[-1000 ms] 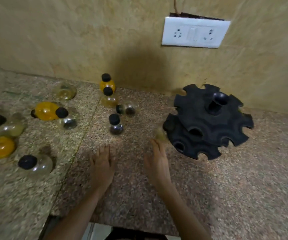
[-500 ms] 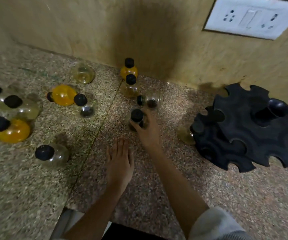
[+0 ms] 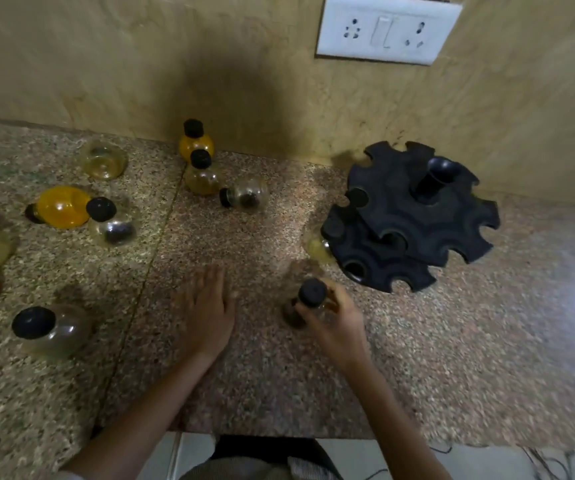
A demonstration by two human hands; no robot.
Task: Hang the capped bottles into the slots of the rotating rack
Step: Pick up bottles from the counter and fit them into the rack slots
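Note:
A black two-tier rotating rack [image 3: 414,220] with notched slots stands at the right of the granite counter. One clear bottle [image 3: 317,245] hangs at its lower tier's left edge. My right hand [image 3: 334,320] grips a small clear bottle with a black cap [image 3: 311,293], held upright just left of and below the rack. My left hand [image 3: 208,310] lies flat on the counter, fingers spread, holding nothing. Several capped bottles, clear and orange-filled, are scattered at the left: an orange one [image 3: 61,206], a clear one [image 3: 49,329], and two upright ones [image 3: 200,168] near the wall.
A tan wall runs along the back with a white switch-and-socket plate [image 3: 388,29] above the rack. The counter's front edge [image 3: 272,434] lies near my body. A clear bottle on its side [image 3: 246,195] lies between the upright bottles and the rack.
My right hand took a clear black-capped bottle from the middle of the counter and carried it right and nearer, toward the rack. My left hand stayed flat.

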